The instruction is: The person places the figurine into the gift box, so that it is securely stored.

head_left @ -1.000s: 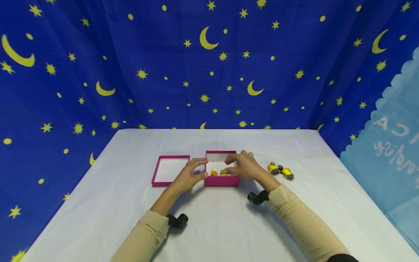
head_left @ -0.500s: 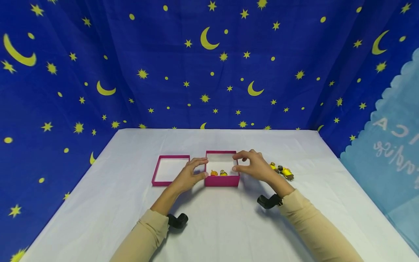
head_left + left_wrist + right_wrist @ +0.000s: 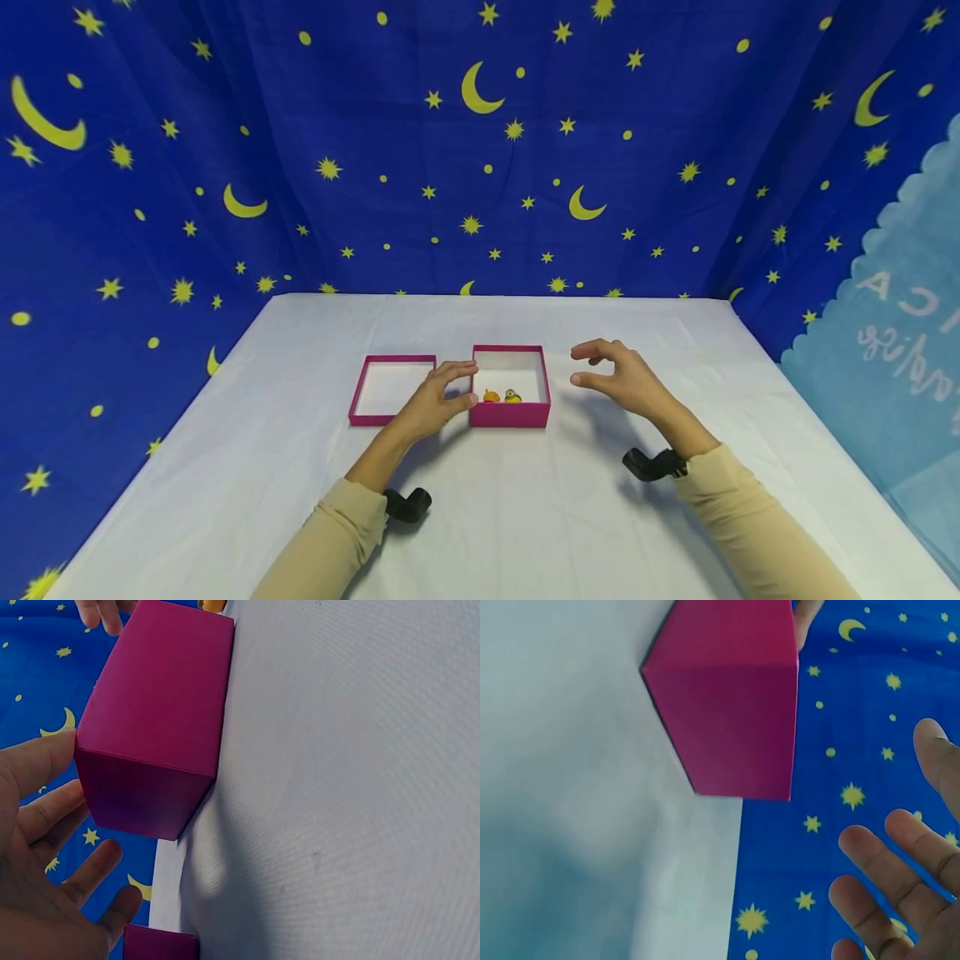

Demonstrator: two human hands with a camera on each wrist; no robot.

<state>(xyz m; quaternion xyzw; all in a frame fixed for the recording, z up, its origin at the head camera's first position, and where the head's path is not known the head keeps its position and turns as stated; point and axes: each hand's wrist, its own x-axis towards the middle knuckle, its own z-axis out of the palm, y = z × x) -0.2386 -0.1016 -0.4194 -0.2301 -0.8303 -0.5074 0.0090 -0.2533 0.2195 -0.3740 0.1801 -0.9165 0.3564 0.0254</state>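
A magenta box (image 3: pixel 510 415) with a white inside stands uncovered at the middle of the table. Inside, near its front wall, show an orange toy figure (image 3: pixel 491 397) and a yellow goggle-eyed Minion figure (image 3: pixel 513 397). My left hand (image 3: pixel 435 402) reaches the box's left side, thumb and fingertips touching its upper edge without curling round it. To the right of the box my right hand (image 3: pixel 626 379) hovers over the table, thumb and fingers spread apart with nothing between them. In the right wrist view those fingers (image 3: pixel 877 862) are separate from the box.
Left of the box lies its shallow magenta lid (image 3: pixel 386 392), white inside up, partly behind my left hand. A white cloth (image 3: pixel 487 517) covers the table. Behind hangs a blue star-and-moon curtain (image 3: pixel 480 167). A small orange-yellow thing (image 3: pixel 212 604) peeks past the box in the left wrist view.
My right hand has drawn out of the box and moved right. It now hides the two yellow figures seen on the table earlier. My left hand has stayed at the box.
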